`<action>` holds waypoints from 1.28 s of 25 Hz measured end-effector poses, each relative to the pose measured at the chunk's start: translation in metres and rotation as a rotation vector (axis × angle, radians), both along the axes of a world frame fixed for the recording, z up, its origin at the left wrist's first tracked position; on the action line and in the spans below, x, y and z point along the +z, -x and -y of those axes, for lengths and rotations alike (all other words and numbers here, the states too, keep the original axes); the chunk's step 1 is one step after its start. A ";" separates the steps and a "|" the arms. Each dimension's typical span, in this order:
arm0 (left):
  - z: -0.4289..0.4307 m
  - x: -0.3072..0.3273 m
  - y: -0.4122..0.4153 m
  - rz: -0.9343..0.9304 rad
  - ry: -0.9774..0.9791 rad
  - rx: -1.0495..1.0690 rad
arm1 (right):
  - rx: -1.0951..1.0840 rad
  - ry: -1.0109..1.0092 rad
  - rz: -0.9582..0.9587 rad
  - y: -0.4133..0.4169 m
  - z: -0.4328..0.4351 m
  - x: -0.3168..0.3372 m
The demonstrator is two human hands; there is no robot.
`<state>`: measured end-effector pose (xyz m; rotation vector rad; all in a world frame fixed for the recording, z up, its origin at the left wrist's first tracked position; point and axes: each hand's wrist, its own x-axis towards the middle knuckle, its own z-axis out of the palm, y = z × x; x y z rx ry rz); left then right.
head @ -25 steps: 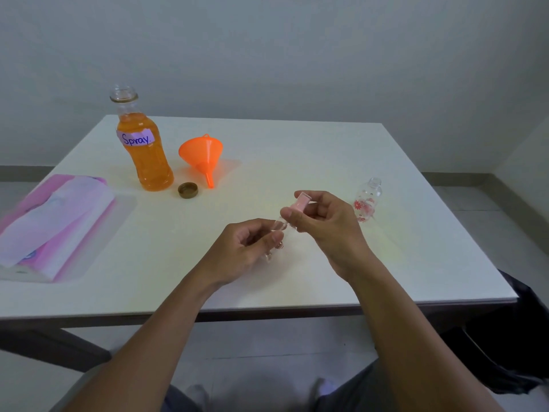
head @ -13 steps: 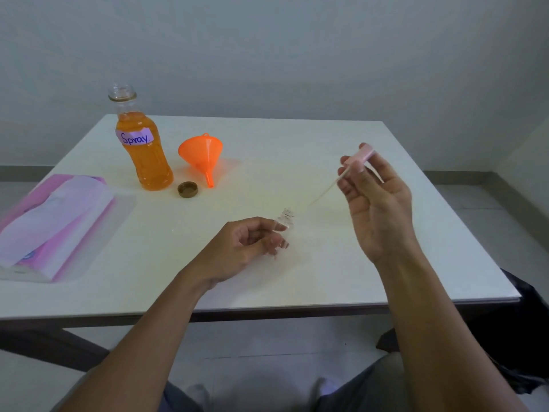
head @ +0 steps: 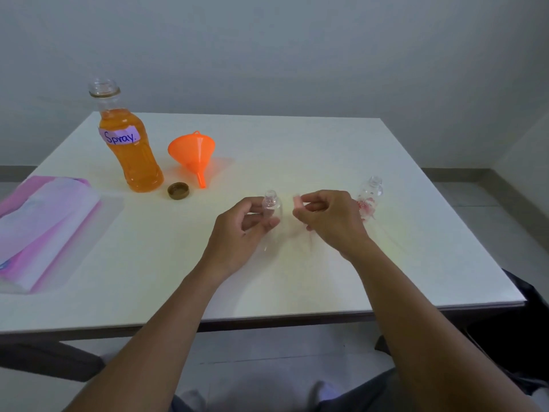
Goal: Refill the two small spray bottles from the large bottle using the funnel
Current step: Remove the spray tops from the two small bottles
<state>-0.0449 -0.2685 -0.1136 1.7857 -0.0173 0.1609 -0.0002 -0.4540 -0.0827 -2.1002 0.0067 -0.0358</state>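
A small spray bottle [head: 271,207], clear and without its top, is held upright just above the table near the middle of its near half. It is gripped by the left hand [head: 237,236], whose thumb and curled fingers are closed round the lower body, so that only the neck and shoulder are seen. Whether its base touches the table cannot be told.

Just beside it, at three o'clock, a pink spray head [head: 297,201] is pinched between the thumb and fingertips of the right hand [head: 332,223]; the piece is blurred and its shape is not clearly made out. The remaining fingers of that hand are curled inward. The two hands are near one another but apart.

Further out at three o'clock, a second small spray bottle [head: 370,192] is seen standing upright, uncapped, with a red flower print low on its body; its lower left part is hidden behind the right hand.

At ten o'clock from the held bottle, well apart, the large bottle [head: 130,150] is stood upright with its mouth open, filled with orange liquid up to the shoulder and labelled "Spray." Between it and the hands, the orange funnel [head: 191,150] is laid on its side, spout pointed toward the near edge. A brown cap [head: 178,190] is placed between the bottle's base and the spout's tip.

At nine o'clock, on the left edge of the white table [head: 297,138], a pink and white soft package [head: 44,227] is laid.
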 end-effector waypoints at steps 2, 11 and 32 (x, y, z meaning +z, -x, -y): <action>0.001 -0.003 -0.004 0.043 -0.079 -0.012 | -0.010 0.011 -0.021 -0.011 -0.001 -0.008; -0.002 -0.008 -0.016 0.062 -0.168 -0.028 | 0.023 -0.028 -0.063 -0.021 0.008 -0.016; -0.005 -0.009 -0.014 0.042 -0.133 0.011 | 0.062 -0.066 -0.069 -0.004 0.014 -0.014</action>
